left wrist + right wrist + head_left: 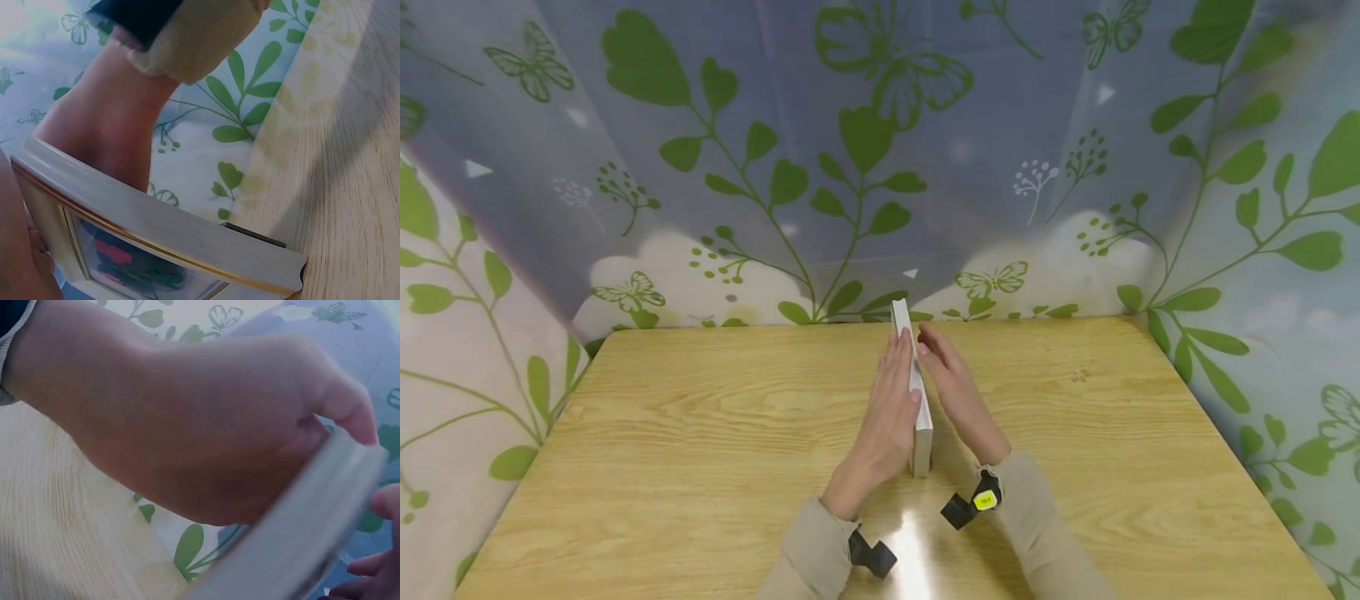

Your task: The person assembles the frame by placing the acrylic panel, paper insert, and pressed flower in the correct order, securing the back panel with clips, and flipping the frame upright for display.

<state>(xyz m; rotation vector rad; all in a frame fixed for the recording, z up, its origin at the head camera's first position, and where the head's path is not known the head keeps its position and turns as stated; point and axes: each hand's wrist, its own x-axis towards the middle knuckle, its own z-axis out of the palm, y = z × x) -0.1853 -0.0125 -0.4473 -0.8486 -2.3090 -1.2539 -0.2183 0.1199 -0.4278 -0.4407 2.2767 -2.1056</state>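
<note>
A white picture frame [922,450] stands on its edge on the table, its narrow side toward me. Gold and brown trim lines the frame [156,219] in the left wrist view, around a picture of a red flower [112,251] with dark green leaves. My left hand [883,417] lies along the frame's left side with fingers nearly straight. On the other side is my right hand [962,400], its fingers slightly bent. The right wrist view shows the right hand's [206,419] thumb at the frame's upper edge; its other fingers are mostly hidden.
Beneath the frame is a light wood-grain table [700,433]. A cloth backdrop [760,250] with green leaves and butterflies hangs behind it and at both sides. Black wrist cameras [958,510] sit at both sleeves.
</note>
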